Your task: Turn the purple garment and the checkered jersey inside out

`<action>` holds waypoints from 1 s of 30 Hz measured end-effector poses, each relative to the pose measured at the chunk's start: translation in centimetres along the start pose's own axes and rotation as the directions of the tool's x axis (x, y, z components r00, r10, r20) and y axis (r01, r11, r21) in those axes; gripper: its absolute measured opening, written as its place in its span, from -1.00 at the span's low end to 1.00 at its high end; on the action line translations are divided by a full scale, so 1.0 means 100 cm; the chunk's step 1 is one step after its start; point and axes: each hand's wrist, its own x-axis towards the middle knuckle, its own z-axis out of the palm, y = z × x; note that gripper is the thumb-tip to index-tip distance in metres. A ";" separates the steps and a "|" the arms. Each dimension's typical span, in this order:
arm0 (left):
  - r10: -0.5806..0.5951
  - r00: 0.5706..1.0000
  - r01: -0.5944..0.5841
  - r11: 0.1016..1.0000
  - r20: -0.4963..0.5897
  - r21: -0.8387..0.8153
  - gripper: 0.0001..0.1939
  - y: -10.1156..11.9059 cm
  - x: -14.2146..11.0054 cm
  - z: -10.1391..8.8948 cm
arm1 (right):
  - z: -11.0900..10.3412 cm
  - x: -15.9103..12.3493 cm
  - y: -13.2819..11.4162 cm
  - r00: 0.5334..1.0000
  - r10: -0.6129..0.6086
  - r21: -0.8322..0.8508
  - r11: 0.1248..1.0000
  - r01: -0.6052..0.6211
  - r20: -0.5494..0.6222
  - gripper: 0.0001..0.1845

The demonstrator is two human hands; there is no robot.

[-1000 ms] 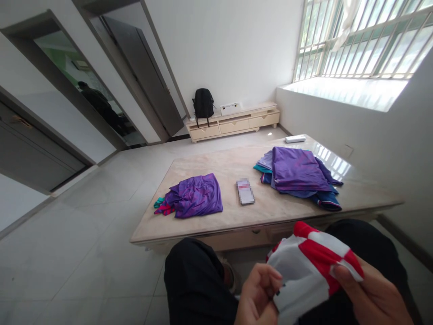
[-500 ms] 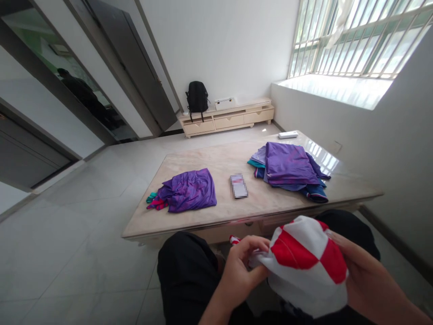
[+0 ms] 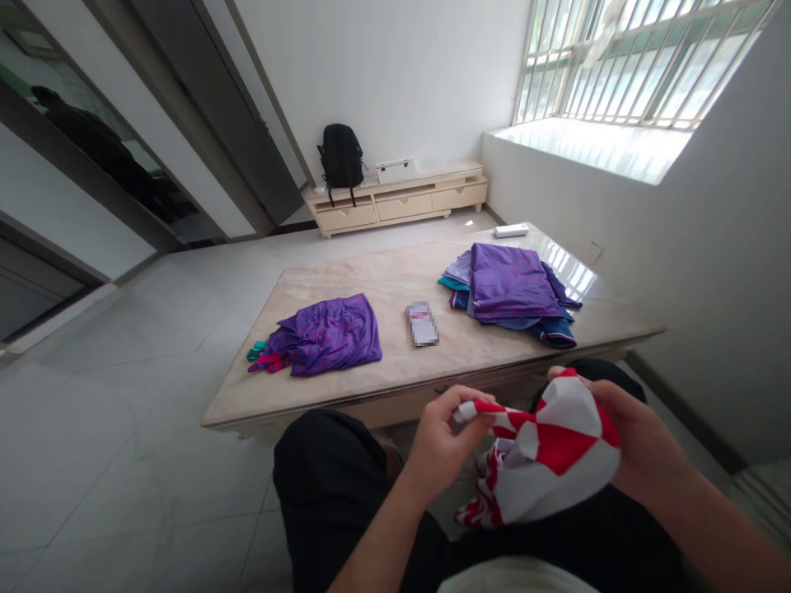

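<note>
1. Left hand (image 3: 442, 441): thumb and fingers pinched together on a narrow, gathered end of the red-and-white cloth (image 3: 572, 441).
2. Right hand (image 3: 639, 441): curled around the opposite, bunched side of the same cloth, thumb and fingers gripping it.
3. Cloth position: suspended between both hands, above the lap, in front of the near table edge; a striped red-and-white portion hangs below.
4. Legs: black trousers (image 3: 327, 486), one knee to each side of the cloth.
5. Table (image 3: 247, 399): light, stone-patterned top. Left, a crumpled purple garment (image 3: 337, 333); centre, a pixelated rectangular item (image 3: 423, 324); right, a folded purple garment (image 3: 512, 280) atop other clothing; far edge, a white oblong object (image 3: 512, 231).
6. Background: low cabinet (image 3: 404, 206) supporting a black backpack (image 3: 342, 156) and a white box (image 3: 394, 171); barred window (image 3: 618, 78) at upper right.
</note>
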 end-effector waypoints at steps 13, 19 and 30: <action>0.228 0.909 -0.219 0.974 -0.348 0.066 -0.80 -0.012 0.020 0.031 | 0.018 0.005 -0.012 0.990 0.035 -0.497 0.867 0.039 0.139 -0.66; 0.038 0.980 -0.049 0.997 -0.197 -0.053 -0.65 -0.067 -0.027 0.059 | 0.020 0.016 -0.015 0.993 0.045 0.013 0.999 -0.043 -0.105 -0.67; 0.323 0.904 -0.287 0.944 -0.280 0.164 -0.89 -0.018 -0.009 0.050 | 0.012 0.018 -0.001 0.995 0.018 -0.119 0.992 -0.030 -0.097 -0.65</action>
